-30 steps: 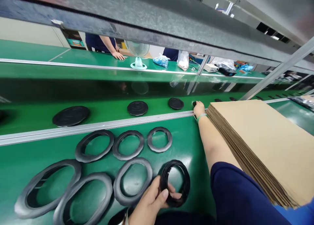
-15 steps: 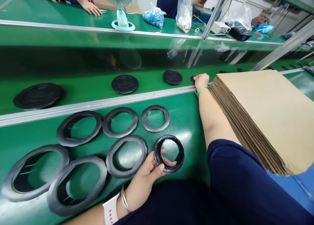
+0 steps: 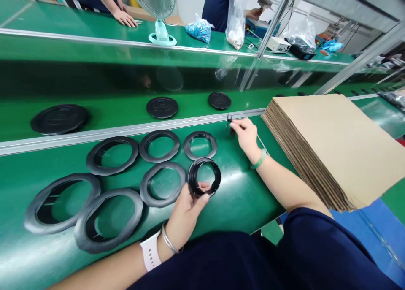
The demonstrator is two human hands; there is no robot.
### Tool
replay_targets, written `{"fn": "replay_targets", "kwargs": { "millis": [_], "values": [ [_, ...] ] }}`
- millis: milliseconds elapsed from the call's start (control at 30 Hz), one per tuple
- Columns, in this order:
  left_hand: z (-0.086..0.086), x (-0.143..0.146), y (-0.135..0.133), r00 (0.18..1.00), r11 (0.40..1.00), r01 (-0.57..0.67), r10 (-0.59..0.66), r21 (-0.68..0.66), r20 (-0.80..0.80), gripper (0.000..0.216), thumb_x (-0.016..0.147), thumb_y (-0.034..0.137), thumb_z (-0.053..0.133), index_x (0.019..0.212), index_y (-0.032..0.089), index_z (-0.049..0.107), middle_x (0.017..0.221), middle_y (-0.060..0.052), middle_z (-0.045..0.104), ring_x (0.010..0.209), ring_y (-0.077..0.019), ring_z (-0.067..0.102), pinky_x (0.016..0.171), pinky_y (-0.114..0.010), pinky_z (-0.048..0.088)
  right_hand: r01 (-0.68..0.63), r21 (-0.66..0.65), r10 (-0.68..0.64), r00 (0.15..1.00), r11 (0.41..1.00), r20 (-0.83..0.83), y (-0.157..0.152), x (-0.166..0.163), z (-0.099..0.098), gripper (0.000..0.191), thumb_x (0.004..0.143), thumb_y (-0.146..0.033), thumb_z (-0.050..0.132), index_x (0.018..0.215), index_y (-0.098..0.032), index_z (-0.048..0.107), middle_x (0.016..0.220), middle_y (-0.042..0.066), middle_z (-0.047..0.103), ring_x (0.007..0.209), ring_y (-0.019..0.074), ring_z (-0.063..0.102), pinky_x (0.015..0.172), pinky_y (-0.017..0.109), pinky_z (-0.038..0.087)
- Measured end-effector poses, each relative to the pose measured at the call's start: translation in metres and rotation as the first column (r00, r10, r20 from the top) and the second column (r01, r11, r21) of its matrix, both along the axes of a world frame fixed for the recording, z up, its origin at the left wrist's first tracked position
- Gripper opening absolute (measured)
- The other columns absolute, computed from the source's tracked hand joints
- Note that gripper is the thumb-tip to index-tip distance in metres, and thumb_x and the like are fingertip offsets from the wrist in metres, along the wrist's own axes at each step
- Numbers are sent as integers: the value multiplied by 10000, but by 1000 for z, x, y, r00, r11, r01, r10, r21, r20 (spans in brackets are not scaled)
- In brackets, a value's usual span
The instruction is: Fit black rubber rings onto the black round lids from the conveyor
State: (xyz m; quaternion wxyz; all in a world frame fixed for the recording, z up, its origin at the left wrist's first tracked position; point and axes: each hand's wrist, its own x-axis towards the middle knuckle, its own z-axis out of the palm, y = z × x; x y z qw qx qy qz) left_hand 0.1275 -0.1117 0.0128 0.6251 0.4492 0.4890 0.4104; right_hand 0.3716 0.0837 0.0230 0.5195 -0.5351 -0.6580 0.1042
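Note:
My left hand (image 3: 186, 212) grips a black plastic ring (image 3: 204, 177) by its near edge and holds it tilted just above the green table (image 3: 240, 197). My right hand (image 3: 246, 134) is over the table near the metal rail (image 3: 126, 130), its fingers pinched on a small black part (image 3: 229, 122). Several grey rubber rings lie flat on the table left of my hands, the nearest one (image 3: 163, 190) beside the held ring.
A stack of flat cardboard sheets (image 3: 332, 142) lies at the right. Black round discs (image 3: 162, 107) ride on the green conveyor beyond the rail. On the far bench stand a fan (image 3: 158, 11) and bags; another person's hand (image 3: 125, 17) rests there.
My right hand has come back from the conveyor edge over the rail, with a small black part in its fingers. My left hand has shifted the black ring slightly left and farther away.

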Motion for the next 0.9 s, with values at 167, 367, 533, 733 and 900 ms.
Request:
{"fn": "replay_targets", "kwargs": {
  "millis": [167, 367, 533, 733, 900],
  "values": [
    [-4, 1, 4, 1000, 1000, -26, 26, 4, -10, 462, 784, 346, 751, 1103, 185, 458, 1107, -113, 675, 1046, -281, 664, 945, -482, 535, -362, 8, 361, 932, 932, 28, -102, -43, 15, 93, 897, -308, 712, 946, -252, 767, 748, 20, 631, 693, 183, 579, 636, 331, 497],
    [-4, 1, 7, 999, 999, -32, 33, -28, 41, 538, 755, 302, 756, 1165, 183, 428, 1132, -97, 646, 1079, -285, 650, 960, -478, 531, -593, 65, 542, 770, 802, 337, -118, -56, 8, 131, 970, -248, 613, 1048, -203, 708, 772, 32, 622, 710, 163, 559, 660, 310, 495],
    [-2, 0, 5, 999, 998, -55, 55, -20, -3, 497, 787, 283, 723, 1175, 199, 424, 1132, -70, 610, 1079, -262, 631, 932, -434, 544, -654, 53, 561, 685, 755, 464, -115, -51, 5, 119, 988, -216, 576, 1058, -179, 665, 783, 41, 616, 729, 164, 559, 643, 300, 499],
    [-2, -1, 4, 997, 999, -37, 34, -37, -76, 520, 788, 287, 718, 1205, 208, 418, 1133, -74, 605, 1032, -265, 648, 863, -410, 572, -712, -15, 613, 593, 702, 522, -114, -51, 7, 106, 980, -158, 565, 1057, -177, 636, 747, 28, 609, 732, 173, 564, 664, 315, 511],
    [-3, -2, 4, 994, 999, -28, 26, -22, -107, 522, 793, 287, 716, 1211, 209, 413, 1140, -86, 607, 1034, -272, 652, 854, -404, 581, -715, 9, 602, 596, 699, 531, -113, -51, 5, 142, 991, -147, 526, 1070, -188, 637, 781, 38, 620, 782, 185, 571, 683, 330, 525]
  ]
}}
